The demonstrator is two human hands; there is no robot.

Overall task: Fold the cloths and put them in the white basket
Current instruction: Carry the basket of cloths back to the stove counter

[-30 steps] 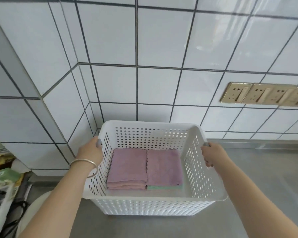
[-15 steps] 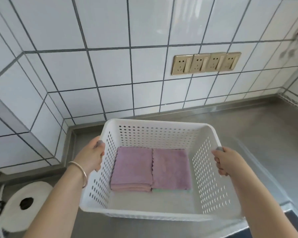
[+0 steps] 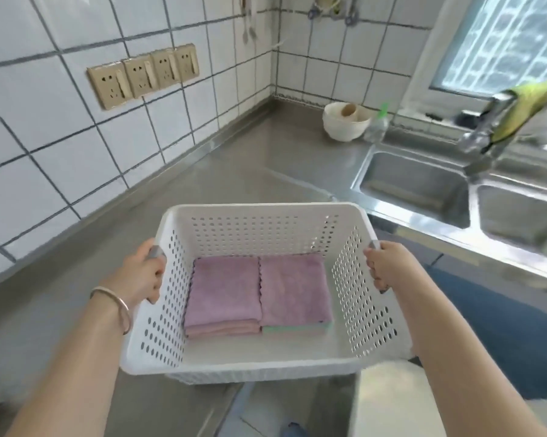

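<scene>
The white perforated basket (image 3: pixel 259 228) is held up in front of me, above the steel counter's front edge. My left hand (image 3: pixel 141 275) grips its left handle and my right hand (image 3: pixel 389 268) grips its right handle. Inside lie two stacks of folded cloths side by side: a purple cloth over pink ones on the left (image 3: pixel 225 288), and a purple cloth over a green one on the right (image 3: pixel 294 285).
The steel counter (image 3: pixel 234 165) runs along a tiled wall with a row of sockets (image 3: pixel 143 78). A white bowl (image 3: pixel 344 121) and a clear bottle (image 3: pixel 376 126) stand in the far corner. A double sink (image 3: pixel 414 187) with a tap (image 3: pixel 483 134) lies to the right.
The view and the basket in my hands have swung to the right, away from the left wall corner; the sink and window have come into sight. Both grips are unchanged.
</scene>
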